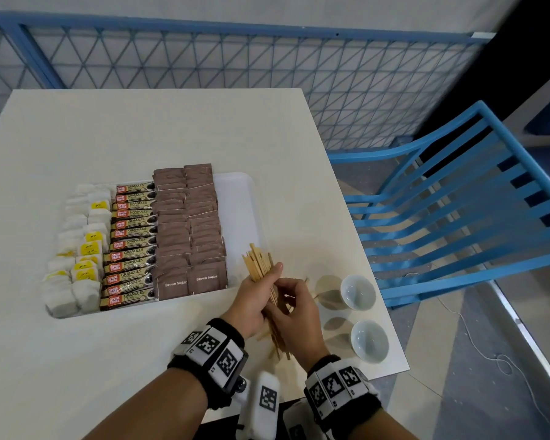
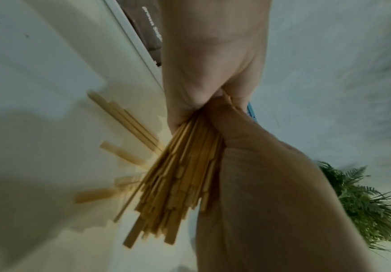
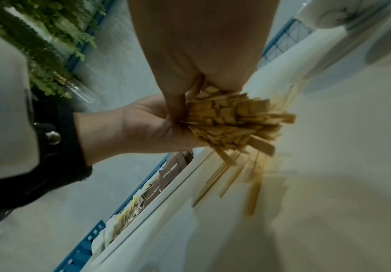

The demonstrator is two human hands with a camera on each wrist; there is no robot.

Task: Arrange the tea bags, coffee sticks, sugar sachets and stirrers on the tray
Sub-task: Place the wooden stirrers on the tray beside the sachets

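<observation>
Both hands, left hand (image 1: pixel 251 301) & right hand (image 1: pixel 294 308), curl tight round the bunch of stirrers (image 1: pixel 261 265), held just over the tray's (image 1: pixel 238 192) near right corner. Tea bags (image 1: pixel 77 249), coffee sticks (image 1: pixel 131 242) & sugar packs (image 1: pixel 188 230) look done, so next, I think: even up the ends, lay them in the bare strip; a few lie loose on the white table (image 1: pixel 140 128). Two small bowls (image 1: pixel 358 292) sit nearby, w/ a blue chair (image 1: pixel 458 201) & fence (image 1: pixel 235 58) behind.

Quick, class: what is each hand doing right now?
Left hand: closed around the bundle of wooden stirrers.
Right hand: fingers curled on the same bundle, gripping it lower down.
</observation>
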